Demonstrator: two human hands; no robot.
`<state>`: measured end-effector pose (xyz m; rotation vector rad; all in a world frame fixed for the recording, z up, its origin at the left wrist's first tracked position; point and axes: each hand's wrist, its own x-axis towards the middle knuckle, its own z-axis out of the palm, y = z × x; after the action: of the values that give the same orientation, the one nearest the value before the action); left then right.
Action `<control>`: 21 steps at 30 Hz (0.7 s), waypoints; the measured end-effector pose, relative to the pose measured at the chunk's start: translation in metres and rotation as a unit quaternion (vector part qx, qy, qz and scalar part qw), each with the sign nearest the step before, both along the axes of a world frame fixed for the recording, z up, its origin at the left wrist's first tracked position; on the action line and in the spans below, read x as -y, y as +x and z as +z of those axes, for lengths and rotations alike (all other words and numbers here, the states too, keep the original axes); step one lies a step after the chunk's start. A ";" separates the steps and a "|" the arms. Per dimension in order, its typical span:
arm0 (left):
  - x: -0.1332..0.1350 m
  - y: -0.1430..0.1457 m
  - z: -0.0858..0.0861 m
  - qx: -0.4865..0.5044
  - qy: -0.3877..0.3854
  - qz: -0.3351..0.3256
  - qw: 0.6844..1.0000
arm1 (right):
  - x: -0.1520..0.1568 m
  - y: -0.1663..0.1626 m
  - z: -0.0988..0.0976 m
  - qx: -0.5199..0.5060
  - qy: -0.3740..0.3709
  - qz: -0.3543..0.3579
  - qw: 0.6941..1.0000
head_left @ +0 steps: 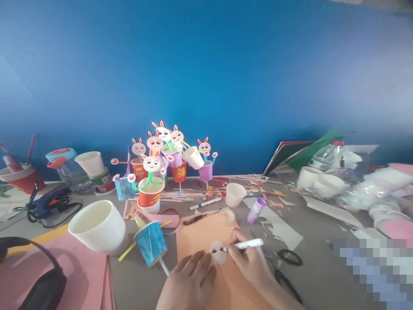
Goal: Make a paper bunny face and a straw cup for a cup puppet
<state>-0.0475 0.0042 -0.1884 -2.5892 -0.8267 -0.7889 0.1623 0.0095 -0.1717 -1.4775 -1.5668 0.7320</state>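
Observation:
Gripped in my right hand (250, 262) is a white marker (250, 244), its dark tip touching a small round paper face (219, 257). Two dark eyes with pinkish marks show on the face. It lies on a sheet of orange paper (201, 228). My left hand (190, 280) rests flat on the sheet with its fingers stretched out, their tips at the left edge of the face. Just left of that hand a blue-coloured paper cup (151, 244) lies tilted, with a straw sticking out.
Behind stand several cup puppets with rabbit faces (151, 163). A stack of white paper cups (97, 226) is at left, near a glue gun (48, 202) and headphones (45, 280). Tape (226, 216), a purple glue stick (257, 211) and black scissors (289, 257) lie around the sheet.

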 end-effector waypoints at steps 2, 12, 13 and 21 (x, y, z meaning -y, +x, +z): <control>0.000 0.001 0.000 0.003 0.003 -0.001 1.000 | 0.000 0.000 0.001 0.006 -0.002 -0.001 1.000; 0.000 0.000 -0.001 -0.007 -0.003 -0.003 1.000 | 0.000 0.001 -0.002 0.012 0.002 -0.008 1.000; 0.000 0.000 -0.001 -0.008 -0.004 -0.002 1.000 | 0.000 0.001 -0.002 0.012 0.004 -0.009 1.000; -0.001 0.001 0.001 0.008 0.003 -0.001 1.000 | 0.000 0.001 -0.002 0.023 0.014 -0.012 1.000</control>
<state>-0.0467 0.0050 -0.1870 -2.5816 -0.8248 -0.8131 0.1632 0.0097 -0.1739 -1.4996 -1.5845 0.6634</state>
